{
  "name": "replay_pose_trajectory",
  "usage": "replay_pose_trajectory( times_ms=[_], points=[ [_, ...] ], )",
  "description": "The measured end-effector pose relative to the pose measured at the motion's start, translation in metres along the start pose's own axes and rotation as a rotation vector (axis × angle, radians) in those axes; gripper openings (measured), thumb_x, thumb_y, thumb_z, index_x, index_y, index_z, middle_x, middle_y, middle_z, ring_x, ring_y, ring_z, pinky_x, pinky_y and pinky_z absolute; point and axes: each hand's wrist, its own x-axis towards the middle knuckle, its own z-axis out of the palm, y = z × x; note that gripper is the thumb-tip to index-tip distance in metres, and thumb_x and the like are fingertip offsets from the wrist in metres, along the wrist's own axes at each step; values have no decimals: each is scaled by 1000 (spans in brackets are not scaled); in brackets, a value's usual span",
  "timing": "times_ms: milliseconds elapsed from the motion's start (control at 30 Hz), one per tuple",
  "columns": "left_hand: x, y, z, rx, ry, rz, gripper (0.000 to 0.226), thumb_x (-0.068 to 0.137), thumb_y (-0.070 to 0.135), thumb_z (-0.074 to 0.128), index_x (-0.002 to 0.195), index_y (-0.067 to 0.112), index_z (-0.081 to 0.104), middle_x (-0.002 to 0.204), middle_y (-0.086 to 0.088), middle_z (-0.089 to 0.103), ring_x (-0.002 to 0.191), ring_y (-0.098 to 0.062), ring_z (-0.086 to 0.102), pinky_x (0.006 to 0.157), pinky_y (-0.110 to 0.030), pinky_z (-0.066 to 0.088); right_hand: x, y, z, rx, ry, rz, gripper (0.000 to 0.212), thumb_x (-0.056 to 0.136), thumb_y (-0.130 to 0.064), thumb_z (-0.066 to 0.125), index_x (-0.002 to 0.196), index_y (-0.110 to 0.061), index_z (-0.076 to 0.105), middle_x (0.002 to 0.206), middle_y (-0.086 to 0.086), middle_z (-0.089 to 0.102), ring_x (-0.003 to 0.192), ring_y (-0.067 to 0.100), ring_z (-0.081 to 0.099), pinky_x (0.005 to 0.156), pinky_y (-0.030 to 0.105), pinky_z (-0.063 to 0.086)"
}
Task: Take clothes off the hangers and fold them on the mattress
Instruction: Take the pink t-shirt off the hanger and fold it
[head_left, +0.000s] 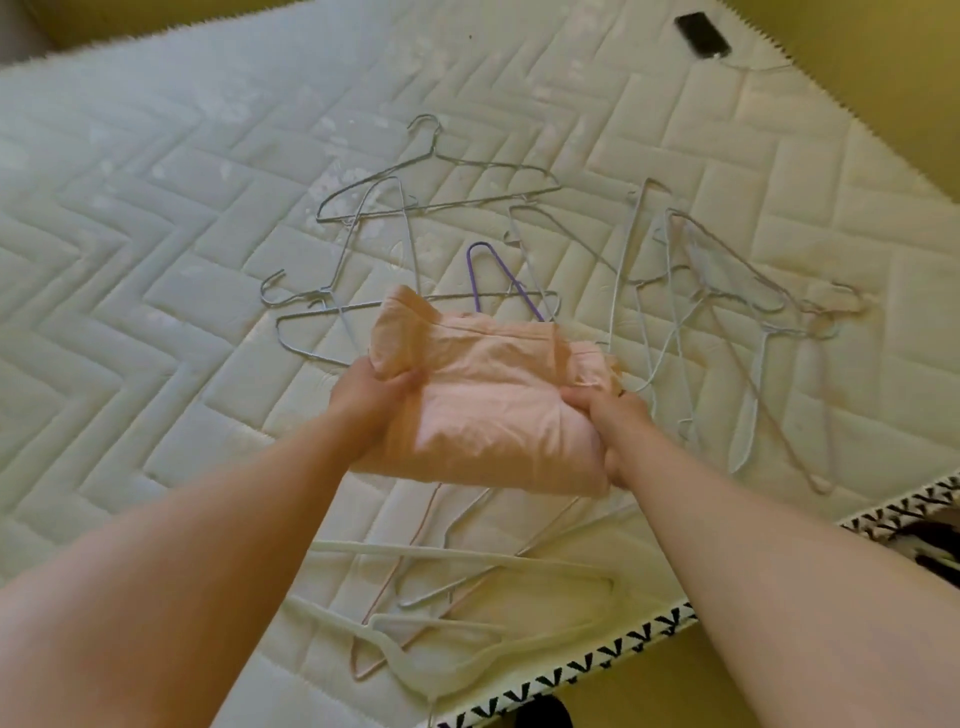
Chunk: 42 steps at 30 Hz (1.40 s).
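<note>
Many wire hangers (441, 176) lie bare and tangled across the middle and right of the frame, so the stripping appears mostly done; no hanger in view carries clothing. One peach garment (493, 405) sits at the centre, already doubled into a rough rectangle. The left hand (371, 395) grips its left edge with the thumb on top, and the right hand (615, 415) clamps the right edge the same way. Whether the bundle rests on the mattress (156, 208) or is held just above it cannot be told. It looks one fold or a final smoothing away from finished, and no stack of folded pieces shows, so where it belongs is unclear. The cloth is thin, soft and creased, with a loose lobe bulging at its upper left corner. The hangers are slim grey metal, bent into triangles with hooked tops. A purple hanger (498, 275) pokes out just behind the garment, and thicker white hangers (467, 561) lie toward the bottom centre. The mattress is pale, quilted in a zigzag pattern, with a patterned edge at lower right. A dark phone (702, 35) lies at the upper right.
</note>
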Motion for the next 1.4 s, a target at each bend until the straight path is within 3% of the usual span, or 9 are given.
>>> replay_pose_trajectory(
  times_ms=[167, 300, 533, 700, 800, 933, 1167, 1300, 1400],
  points=[
    [-59, 63, 46, 88, -170, 164, 34, 88, 31, 64, 115, 13, 53, 102, -6, 58, 96, -26, 54, 93, -40, 46, -48, 2, -95, 213, -28, 82, 26, 85, -16, 66, 110, -9, 62, 100, 14, 65, 74, 26, 61, 60, 33, 49],
    [-114, 109, 121, 206, -329, 255, 46, 86, 40, 63, 122, 14, 52, 111, -7, 59, 103, -27, 55, 97, -43, 45, -70, 27, -196, 376, 57, 80, 33, 85, -20, 64, 116, -8, 63, 106, 15, 67, 92, 31, 64, 74, 36, 51],
    [-213, 155, 305, 409, -574, 407, 46, 88, 41, 61, 125, 15, 51, 114, -6, 59, 102, -26, 54, 91, -39, 45, -85, 104, -383, 660, 269, 99, 37, 84, -19, 66, 118, -7, 58, 107, 18, 66, 95, 33, 64, 87, 44, 51],
    [-264, 150, 436, 588, -679, 469, 46, 93, 38, 52, 130, 12, 45, 123, -10, 53, 109, -28, 49, 87, -37, 38, -70, 166, -483, 791, 393, 137, 31, 86, -19, 65, 116, -11, 60, 110, 15, 66, 98, 33, 62, 83, 40, 50],
    [-290, 145, 496, 719, -720, 560, 42, 93, 33, 50, 128, 10, 46, 121, -10, 53, 111, -28, 47, 86, -33, 35, -62, 202, -518, 878, 444, 176, 28, 86, -23, 64, 113, -15, 59, 107, 10, 64, 98, 29, 59, 90, 40, 45],
    [-324, 143, 585, 830, -810, 651, 39, 95, 17, 47, 133, 12, 45, 122, -7, 51, 116, -26, 46, 83, -27, 34, -38, 259, -553, 1071, 578, 207, 42, 84, -24, 67, 123, -14, 58, 117, 12, 64, 103, 30, 62, 81, 40, 51],
    [-342, 124, 721, 1126, -930, 902, 36, 96, 18, 42, 132, 15, 46, 129, -9, 52, 116, -31, 48, 99, -39, 38, 11, 312, -568, 1412, 752, 285, 48, 80, -25, 70, 125, -15, 56, 117, 11, 64, 103, 28, 61, 97, 49, 46],
    [-333, 108, 771, 1434, -813, 1010, 34, 99, 26, 32, 131, 28, 45, 130, -2, 53, 119, -32, 46, 106, -52, 22, 46, 317, -551, 1611, 657, 449, 53, 80, -31, 71, 127, -19, 48, 122, 8, 57, 111, 29, 55, 100, 50, 42],
    [-319, 98, 797, 1569, -823, 1074, 27, 98, 27, 32, 121, 27, 48, 126, -6, 54, 117, -33, 46, 104, -52, 24, 67, 314, -532, 1718, 560, 617, 46, 83, -27, 69, 119, -17, 42, 121, 11, 51, 115, 33, 49, 98, 49, 43]
  ],
)
